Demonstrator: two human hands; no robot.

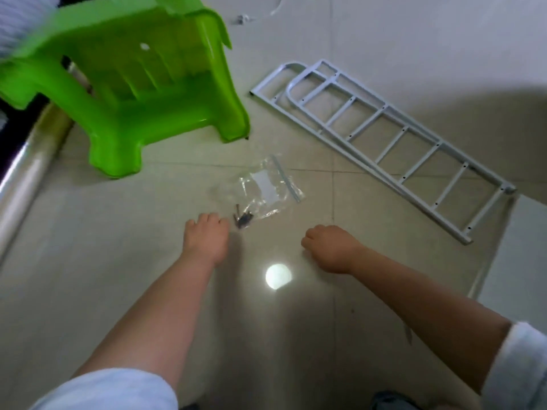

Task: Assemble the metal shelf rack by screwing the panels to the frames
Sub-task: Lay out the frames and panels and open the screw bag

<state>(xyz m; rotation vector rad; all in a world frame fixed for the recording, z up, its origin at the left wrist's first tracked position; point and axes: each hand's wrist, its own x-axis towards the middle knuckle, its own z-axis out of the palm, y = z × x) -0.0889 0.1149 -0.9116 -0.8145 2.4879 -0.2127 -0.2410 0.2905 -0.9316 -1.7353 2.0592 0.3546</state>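
I see my left hand (205, 236) down on the floor (118, 261) with fingers curled just beside the loose screws (243, 219) spilling from the plastic bag (266, 187), seemingly to gather them, my right hand (331, 247) fisted and apparently empty, both frames (384, 146) stacked nearby.

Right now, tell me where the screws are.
In the head view, the screws lie in a small dark pile on the floor tiles at the near corner of the clear plastic bag, just right of the left hand.

Stool (133, 93) blocks far-left; floor (296, 335) btwn arms open.
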